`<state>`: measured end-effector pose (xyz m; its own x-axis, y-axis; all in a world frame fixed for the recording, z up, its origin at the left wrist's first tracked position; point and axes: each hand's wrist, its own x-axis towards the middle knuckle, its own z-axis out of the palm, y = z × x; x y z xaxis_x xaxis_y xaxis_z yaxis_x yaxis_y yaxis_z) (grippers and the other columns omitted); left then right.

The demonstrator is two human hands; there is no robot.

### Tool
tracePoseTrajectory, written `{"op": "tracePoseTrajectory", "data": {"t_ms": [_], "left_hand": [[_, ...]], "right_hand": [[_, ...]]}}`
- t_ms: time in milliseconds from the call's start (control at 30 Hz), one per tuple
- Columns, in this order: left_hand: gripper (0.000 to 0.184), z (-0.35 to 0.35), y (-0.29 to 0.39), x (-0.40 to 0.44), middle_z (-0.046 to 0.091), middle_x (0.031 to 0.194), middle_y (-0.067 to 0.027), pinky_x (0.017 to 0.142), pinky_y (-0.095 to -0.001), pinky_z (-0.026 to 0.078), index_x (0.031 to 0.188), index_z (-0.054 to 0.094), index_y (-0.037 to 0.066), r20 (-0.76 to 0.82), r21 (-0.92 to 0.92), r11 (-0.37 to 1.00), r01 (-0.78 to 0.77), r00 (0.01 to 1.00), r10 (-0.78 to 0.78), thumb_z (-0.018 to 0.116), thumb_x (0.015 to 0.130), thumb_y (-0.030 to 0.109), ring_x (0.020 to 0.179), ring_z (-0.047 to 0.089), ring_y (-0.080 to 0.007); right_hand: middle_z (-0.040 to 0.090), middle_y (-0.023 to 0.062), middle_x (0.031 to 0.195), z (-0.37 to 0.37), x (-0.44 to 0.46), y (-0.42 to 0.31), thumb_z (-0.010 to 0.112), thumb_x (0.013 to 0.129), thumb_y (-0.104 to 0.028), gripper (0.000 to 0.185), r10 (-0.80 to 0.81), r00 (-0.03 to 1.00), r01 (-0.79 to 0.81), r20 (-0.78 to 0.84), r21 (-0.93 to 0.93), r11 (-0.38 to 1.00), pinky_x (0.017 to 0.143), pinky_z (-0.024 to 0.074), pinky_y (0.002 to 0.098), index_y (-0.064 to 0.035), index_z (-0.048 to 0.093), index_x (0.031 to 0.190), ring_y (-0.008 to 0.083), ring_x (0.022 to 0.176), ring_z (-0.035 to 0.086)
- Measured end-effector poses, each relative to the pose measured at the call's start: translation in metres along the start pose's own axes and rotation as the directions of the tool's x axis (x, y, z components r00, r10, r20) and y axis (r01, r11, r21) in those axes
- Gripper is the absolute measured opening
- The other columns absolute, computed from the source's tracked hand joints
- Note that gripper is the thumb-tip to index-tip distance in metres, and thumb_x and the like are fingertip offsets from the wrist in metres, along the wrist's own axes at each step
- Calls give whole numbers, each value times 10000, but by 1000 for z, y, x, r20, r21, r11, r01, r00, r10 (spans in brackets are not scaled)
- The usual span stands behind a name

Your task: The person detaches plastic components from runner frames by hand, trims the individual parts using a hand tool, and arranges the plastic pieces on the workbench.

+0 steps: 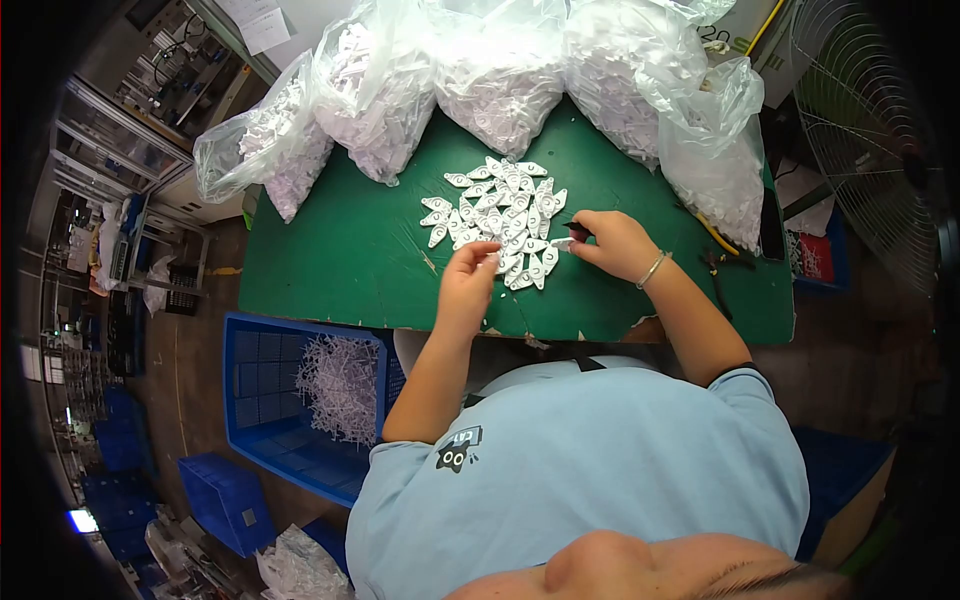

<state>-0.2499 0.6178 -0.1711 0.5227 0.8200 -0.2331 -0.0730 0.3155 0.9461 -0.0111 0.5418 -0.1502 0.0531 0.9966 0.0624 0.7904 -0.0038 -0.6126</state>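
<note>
A loose pile of flat white diamond-shaped pieces (517, 200), each with a curved dark mark, lies on the green tabletop (350, 260). My left hand (469, 283) is at the pile's near left edge, its thumb and fingers pinched together; whatever is between them is too small to name. On the pile's right side, my right hand (612, 244) is closed around one white diamond-shaped piece (562, 243). A small dark object (577, 229) shows at its fingertips as well, but its kind is unclear.
Clear plastic bags of white pieces (500, 90) line the table's back edge. Black-handled pliers or cutters (722, 265) lie at the right. A blue crate (300, 400) with thin white scraps (340, 388) stands below left. A wire fan guard (870, 130) rises at the right.
</note>
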Motion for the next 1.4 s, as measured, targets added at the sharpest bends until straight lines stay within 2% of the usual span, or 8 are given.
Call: {"op": "tracePoseTrajectory", "data": {"t_ms": [33,100,200,300,500,733,1133,1400], "left_hand": [[197,11,2,-1,493,702,29,452,-218,331,1010,573,20,1,-2,1000,0,1000,0,591,847,131,549,414,-42],[143,31,9,-4,501,683,25,507,-202,332,927,590,19,135,418,863,-284,959,250,589,864,147,591,428,-42],[180,42,17,-4,528,709,13,554,-190,335,841,588,10,344,449,841,-301,927,148,607,865,187,629,436,-39],[190,37,13,1,494,663,28,525,-187,315,808,561,25,431,375,905,-203,902,24,593,877,198,596,405,-30],[160,32,16,-14,439,609,40,469,-187,280,758,507,51,337,17,995,-97,938,86,545,884,142,515,356,-25],[133,36,22,-37,426,640,58,513,-194,252,747,505,41,209,-95,983,-159,962,176,547,864,90,579,319,-9],[113,40,25,-51,452,669,26,491,-193,302,759,484,47,196,-65,959,-274,939,282,539,856,66,549,367,-32],[130,41,21,-53,460,648,-3,480,-207,325,755,477,42,224,-155,978,-140,959,172,515,872,85,529,376,-53]], "right_hand": [[629,93,808,-6,-2,-6,673,729,-202,233,1,1000,-1,0,-2,1000,656,475,366,-38,606,880,287,743,614],[637,106,736,-15,-6,-21,680,744,-232,254,-56,997,44,61,179,983,603,461,335,-10,601,839,252,656,610],[610,91,703,-24,-12,-42,681,764,-269,284,-59,986,12,156,285,959,571,445,293,1,600,797,176,616,570],[560,35,684,-24,-15,-43,706,765,-230,277,-90,984,25,151,387,922,546,408,242,4,584,848,80,608,473],[538,61,692,-17,-30,-42,617,813,-224,238,-97,993,25,65,689,724,533,394,284,-5,554,880,124,573,467],[507,137,666,-5,-45,-64,632,812,-279,292,-221,969,243,-111,254,936,537,398,379,-18,502,804,317,583,495],[474,133,613,7,-51,-71,551,867,-252,255,-300,925,342,-234,165,925,501,381,375,-18,504,779,315,533,470],[464,138,601,7,-54,-71,527,875,-234,272,-288,946,316,-147,232,920,503,378,394,-23,478,711,322,544,473]]}}
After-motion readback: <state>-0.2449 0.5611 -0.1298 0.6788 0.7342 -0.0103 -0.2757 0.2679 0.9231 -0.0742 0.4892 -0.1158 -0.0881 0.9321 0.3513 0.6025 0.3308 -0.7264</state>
